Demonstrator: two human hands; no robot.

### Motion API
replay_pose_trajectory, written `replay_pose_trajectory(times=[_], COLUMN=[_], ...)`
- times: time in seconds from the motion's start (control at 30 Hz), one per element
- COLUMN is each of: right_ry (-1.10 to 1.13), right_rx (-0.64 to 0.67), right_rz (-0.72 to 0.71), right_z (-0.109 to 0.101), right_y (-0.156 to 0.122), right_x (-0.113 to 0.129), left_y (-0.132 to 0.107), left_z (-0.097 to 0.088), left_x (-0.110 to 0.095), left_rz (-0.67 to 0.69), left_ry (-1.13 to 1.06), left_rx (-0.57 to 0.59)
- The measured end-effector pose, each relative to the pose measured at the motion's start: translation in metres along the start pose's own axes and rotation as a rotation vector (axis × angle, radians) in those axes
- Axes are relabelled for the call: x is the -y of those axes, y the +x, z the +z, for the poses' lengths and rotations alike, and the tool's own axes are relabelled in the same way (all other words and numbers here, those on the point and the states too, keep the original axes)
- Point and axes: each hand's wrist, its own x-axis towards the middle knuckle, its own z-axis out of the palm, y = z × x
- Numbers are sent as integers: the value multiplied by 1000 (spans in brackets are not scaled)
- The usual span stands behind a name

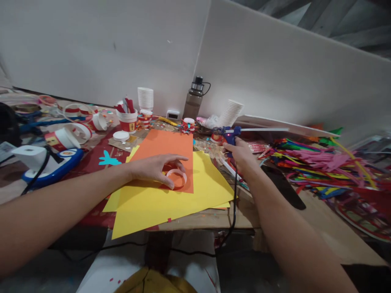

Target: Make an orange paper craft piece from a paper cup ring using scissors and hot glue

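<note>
2 hands at work: blue glue gun (230, 135) beside a white ring (185, 177).
Left hand's (154, 167) grip curls round the ring, over the orange sheet (165, 142); right hand's (241, 154) grip clasps the gun, apart from it. Seemingly a gluing step; the next move likely calls for a steady ring.

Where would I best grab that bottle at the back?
Probably around the middle of the bottle, coming from the front, above the small cup: its body is roughly tubular, and the wall stands close behind.
</note>
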Motion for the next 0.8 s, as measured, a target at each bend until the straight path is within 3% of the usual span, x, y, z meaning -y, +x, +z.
replay_pose_trajectory(times=[0.23,0.37,0.47,0.8], right_ry=[164,179,130,-202], right_rx=[238,436,564,722], right_rz=[-24,-24,-43,-93], right_z=[-12,-15,-15,-14], right_y=[-19,-37,-46,-59], right_x=[18,26,28,30], left_y=[1,1,1,2], left_z=[3,2,0,0], left_x=[-3,-2,-1,2], left_rz=[31,46,33,50], left_ry=[-142,-98,-11,0], left_rx=[31,20,-10,-27])
